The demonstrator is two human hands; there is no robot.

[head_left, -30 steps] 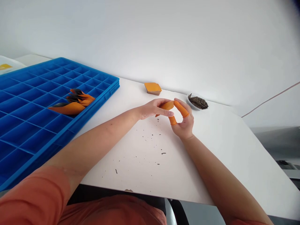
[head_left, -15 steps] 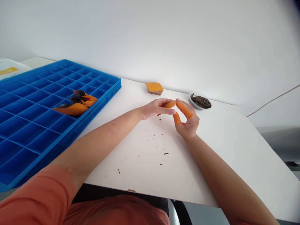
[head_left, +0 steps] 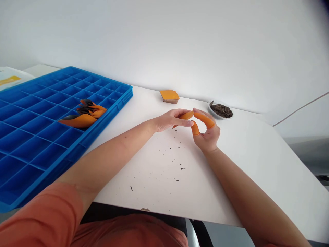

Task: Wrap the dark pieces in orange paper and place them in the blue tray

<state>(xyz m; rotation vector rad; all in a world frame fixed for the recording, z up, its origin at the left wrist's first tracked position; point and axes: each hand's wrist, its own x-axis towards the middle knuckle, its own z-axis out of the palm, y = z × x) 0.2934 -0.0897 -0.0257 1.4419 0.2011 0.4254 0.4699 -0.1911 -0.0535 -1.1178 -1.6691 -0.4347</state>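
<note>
My left hand (head_left: pixel 171 120) and my right hand (head_left: pixel 207 132) meet over the white table (head_left: pixel 159 171), fingers pinched together. Between them is a small orange piece (head_left: pixel 186 115), held by my left fingertips and touched by my right. My right thumb and forefinger wear orange rubber finger cots (head_left: pixel 204 120). What the piece is, I cannot make out exactly; it looks like orange paper or another cot.
A blue compartment tray (head_left: pixel 51 116) lies at the left, with folded orange-and-black pieces (head_left: pixel 83 115) in one cell. A stack of orange squares (head_left: pixel 169 96) and a small dish of dark flakes (head_left: pixel 221 110) stand by the wall. Dark crumbs dot the table.
Both hands stay together at the same spot; the right fingers have shifted slightly around the orange piece. The view has drifted a little.
</note>
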